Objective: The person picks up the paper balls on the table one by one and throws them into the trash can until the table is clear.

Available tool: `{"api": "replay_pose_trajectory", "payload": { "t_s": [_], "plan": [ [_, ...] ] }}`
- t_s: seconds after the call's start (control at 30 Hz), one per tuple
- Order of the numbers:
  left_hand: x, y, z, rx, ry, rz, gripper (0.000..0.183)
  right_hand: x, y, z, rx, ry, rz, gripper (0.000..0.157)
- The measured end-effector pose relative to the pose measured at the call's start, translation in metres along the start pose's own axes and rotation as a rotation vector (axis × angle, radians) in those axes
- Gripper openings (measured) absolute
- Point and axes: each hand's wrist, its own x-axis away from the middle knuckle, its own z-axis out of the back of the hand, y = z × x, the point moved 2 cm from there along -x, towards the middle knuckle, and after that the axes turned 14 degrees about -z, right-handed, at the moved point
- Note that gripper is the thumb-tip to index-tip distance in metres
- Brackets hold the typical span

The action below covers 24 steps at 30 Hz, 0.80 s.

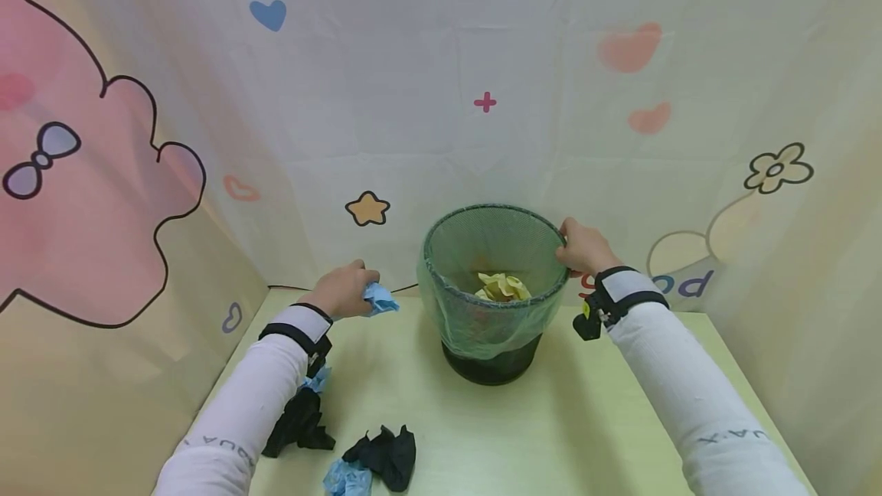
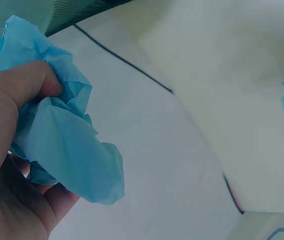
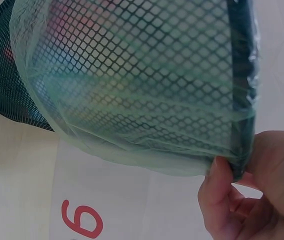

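Observation:
My left hand [image 1: 343, 291] pinches a crumpled piece of blue paper [image 2: 67, 125] between thumb and fingers, above the table and left of the bin. The bin [image 1: 492, 301] is dark mesh with a translucent green bag [image 3: 132, 95] folded over its rim. At the rim's right side, my right hand [image 1: 586, 247] grips the edge, with thumb and fingers on either side of it in the right wrist view. Crumpled yellow paper [image 1: 503, 287] lies inside the bin; lower contents show only blurred through the mesh.
On the pale table [image 1: 441, 427], crumpled black paper [image 1: 299, 423] and a blue piece [image 1: 317, 380] lie beside the left forearm. Nearer the front are another black piece [image 1: 389, 456] and a blue piece [image 1: 347, 477]. A printed curtain [image 1: 413, 98] hangs behind the bin.

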Motion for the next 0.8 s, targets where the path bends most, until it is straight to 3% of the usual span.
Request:
{"api": "replay_pose_trajectory", "payload": {
  "t_s": [0.43, 0.8],
  "plan": [
    [-0.012, -0.002, 0.04, -0.045, 0.024, -0.038, 0.036, 0.0, -0.001, 0.0, -0.017, -0.004, -0.008, 0.04],
    [-0.026, 0.009, 0.075, -0.053, 0.078, -0.082, 0.029, 0.0, -0.001, 0.001, -0.016, 0.0, -0.005, 0.037]
  ]
}}
